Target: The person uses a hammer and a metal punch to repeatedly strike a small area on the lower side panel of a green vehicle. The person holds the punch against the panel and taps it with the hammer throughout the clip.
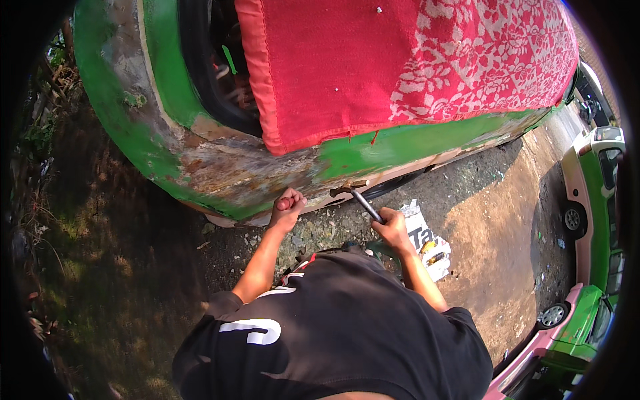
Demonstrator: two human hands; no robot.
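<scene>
My left hand (288, 211) is closed around a small reddish object, perhaps a handle end, close to the rusty, patched lower body (240, 177) of a green vehicle. My right hand (390, 230) grips a hammer (360, 200) by its dark handle, with the metal head raised beside the pale pink lower strip of the body, to the right of my left hand. Whether the head touches the body I cannot tell. Below and right of my right hand lies a white printed sheet (415, 218) with yellow-handled tools (430, 248) on it.
A red cloth (333, 60) with white floral print drapes over the vehicle. At the right stand green and pink vehicles (587, 220) on the dirt ground (493, 227). Plants (50, 127) and litter line the shaded left edge.
</scene>
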